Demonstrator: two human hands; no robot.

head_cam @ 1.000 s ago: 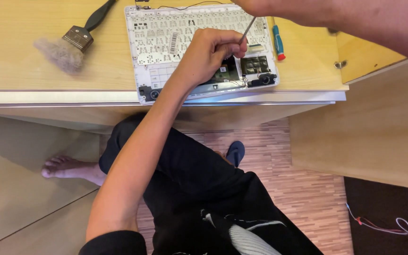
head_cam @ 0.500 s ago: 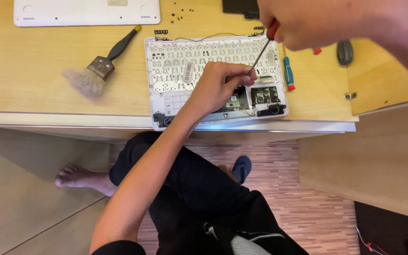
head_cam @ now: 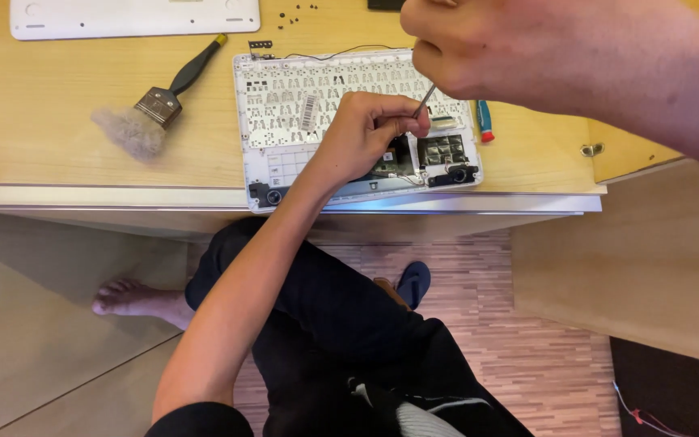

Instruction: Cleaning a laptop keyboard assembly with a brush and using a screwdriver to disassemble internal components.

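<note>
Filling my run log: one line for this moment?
left hand: on opened white laptop chassis | right hand: holding thin metal screwdriver

An opened white laptop base (head_cam: pixel 285 121) lies flat at the near edge of the bench (head_cam: pixel 42 121), its inner side up, showing the keyboard's back and a dark circuit board at its near right corner. A thin metal screwdriver (head_cam: pixel 424 101) slants down onto it.

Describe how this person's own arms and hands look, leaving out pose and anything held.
Both arms are bare: the left hand and right hand wear no gloves, rings or watch. A black short sleeve shows at the left shoulder; no sleeve shows on the right forearm.
</note>
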